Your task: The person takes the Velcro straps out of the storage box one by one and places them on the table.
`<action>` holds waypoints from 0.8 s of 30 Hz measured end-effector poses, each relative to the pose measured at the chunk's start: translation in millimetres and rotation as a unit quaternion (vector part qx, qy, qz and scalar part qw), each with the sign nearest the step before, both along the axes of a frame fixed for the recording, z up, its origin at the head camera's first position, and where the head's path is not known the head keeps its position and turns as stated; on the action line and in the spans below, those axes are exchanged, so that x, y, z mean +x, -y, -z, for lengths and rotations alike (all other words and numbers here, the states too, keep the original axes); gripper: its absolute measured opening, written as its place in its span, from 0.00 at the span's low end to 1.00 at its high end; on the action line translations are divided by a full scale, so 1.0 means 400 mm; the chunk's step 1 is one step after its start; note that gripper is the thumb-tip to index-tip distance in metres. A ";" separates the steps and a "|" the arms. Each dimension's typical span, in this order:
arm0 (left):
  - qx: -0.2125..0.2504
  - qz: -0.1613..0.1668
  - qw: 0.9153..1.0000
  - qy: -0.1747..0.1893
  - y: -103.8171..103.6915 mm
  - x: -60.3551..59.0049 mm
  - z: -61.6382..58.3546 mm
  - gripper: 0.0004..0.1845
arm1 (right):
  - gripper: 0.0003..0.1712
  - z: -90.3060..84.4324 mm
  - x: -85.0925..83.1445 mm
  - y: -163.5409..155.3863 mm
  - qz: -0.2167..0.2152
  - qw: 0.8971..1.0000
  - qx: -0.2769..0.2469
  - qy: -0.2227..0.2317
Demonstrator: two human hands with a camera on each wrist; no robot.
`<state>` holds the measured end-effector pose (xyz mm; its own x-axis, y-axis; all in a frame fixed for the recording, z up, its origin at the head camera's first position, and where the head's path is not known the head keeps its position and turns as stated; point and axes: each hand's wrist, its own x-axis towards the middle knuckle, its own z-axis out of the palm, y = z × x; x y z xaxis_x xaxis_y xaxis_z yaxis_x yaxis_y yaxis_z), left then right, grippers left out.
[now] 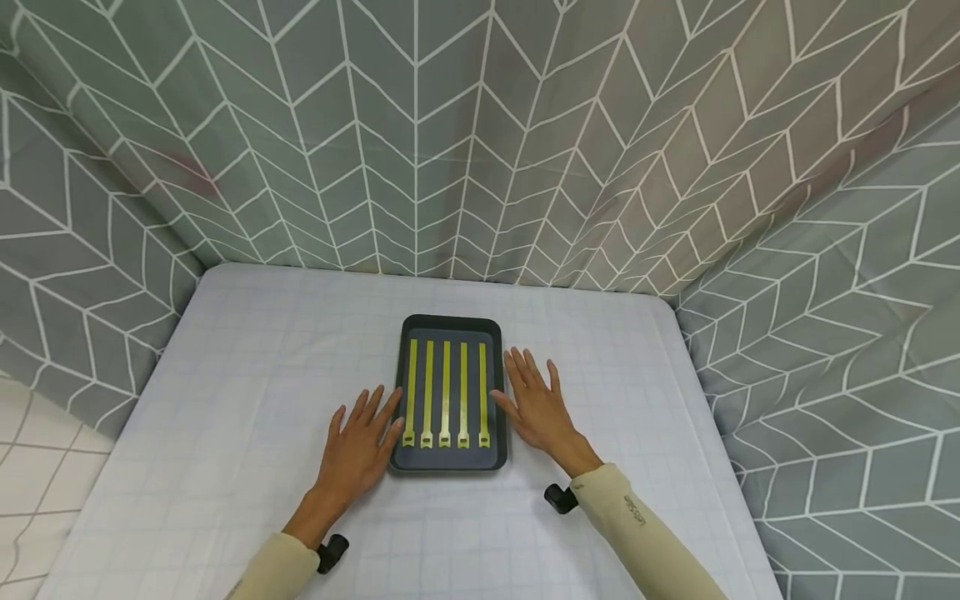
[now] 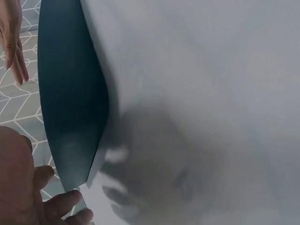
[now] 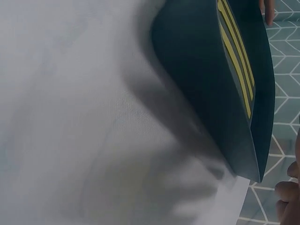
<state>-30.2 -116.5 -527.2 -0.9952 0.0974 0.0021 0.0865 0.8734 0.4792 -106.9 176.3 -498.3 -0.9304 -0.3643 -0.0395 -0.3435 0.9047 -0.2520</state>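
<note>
Tray between flat left hand and right hand

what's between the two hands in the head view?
The dark tray sits between the left hand and the right hand, holding five yellow strips side by side. Both hands lie flat on the table at its sides.

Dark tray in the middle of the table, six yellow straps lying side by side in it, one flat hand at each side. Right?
Not quite: the head view shows five yellow straps in the dark tray, not six. The rest holds: they lie side by side, with the left hand and right hand flat at either side of the tray.
</note>
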 end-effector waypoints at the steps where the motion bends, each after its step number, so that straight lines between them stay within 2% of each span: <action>1: 0.008 0.002 1.000 -0.003 0.000 0.001 0.001 0.29 | 0.43 -0.001 0.000 0.004 -0.003 1.000 0.001 -0.001; 11: 0.053 -0.002 0.998 -0.026 0.002 0.016 0.008 0.28 | 0.42 0.000 -0.004 0.027 -0.027 1.000 0.002 -0.009; 16: 0.106 0.001 0.993 -0.046 0.003 0.023 0.016 0.26 | 0.42 0.001 -0.009 0.038 -0.042 0.999 0.013 0.000; 20: 0.149 0.004 0.988 -0.039 0.002 0.028 0.020 0.25 | 0.42 0.002 -0.013 0.048 -0.056 0.998 0.021 0.007; 24: 0.170 0.000 0.985 -0.024 0.004 0.031 0.025 0.24 | 0.42 0.004 -0.020 0.062 -0.086 0.996 0.032 -0.009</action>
<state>-17.7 -118.2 -537.0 -0.9932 0.0824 0.0822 0.1162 0.6626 0.7399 -114.9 151.6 -499.8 -0.8548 -0.5164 -0.0519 -0.4994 0.8457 -0.1881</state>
